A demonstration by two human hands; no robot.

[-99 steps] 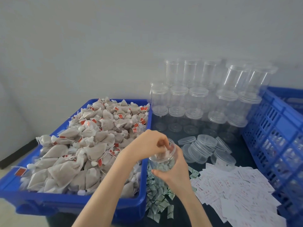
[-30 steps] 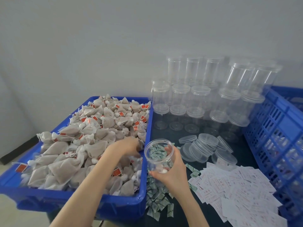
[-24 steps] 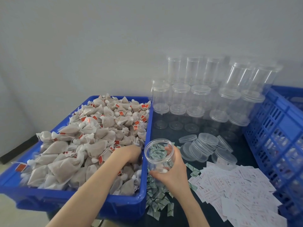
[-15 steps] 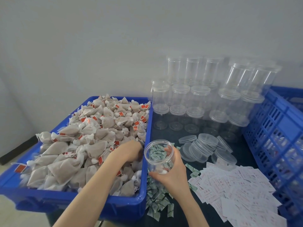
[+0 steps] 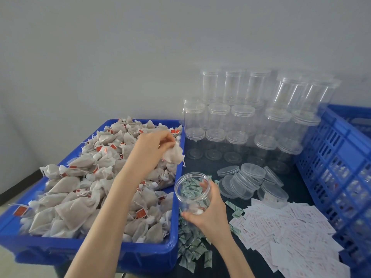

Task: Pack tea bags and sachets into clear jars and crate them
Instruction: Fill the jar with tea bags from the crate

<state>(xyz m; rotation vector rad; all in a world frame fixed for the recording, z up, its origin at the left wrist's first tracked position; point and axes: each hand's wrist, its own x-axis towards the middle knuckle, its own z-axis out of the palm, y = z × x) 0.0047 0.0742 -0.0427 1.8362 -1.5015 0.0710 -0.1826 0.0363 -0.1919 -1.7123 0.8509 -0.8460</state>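
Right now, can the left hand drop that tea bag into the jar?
Probably yes. The left hand pinches a tea bag just above and behind the jar, whose mouth is open with no lid, tilted toward it. The right hand grips only the jar's side.

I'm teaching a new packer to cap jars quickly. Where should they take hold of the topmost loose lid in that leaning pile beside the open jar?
Probably pinch the topmost lid by its rim, coming from above and the near side. It lies tilted on the lid pile, so its raised edge is exposed, while its flat clear face gives little to grip. The right hand already grips the open jar, so the left hand, now pinching a tea bag, would have to reach across.
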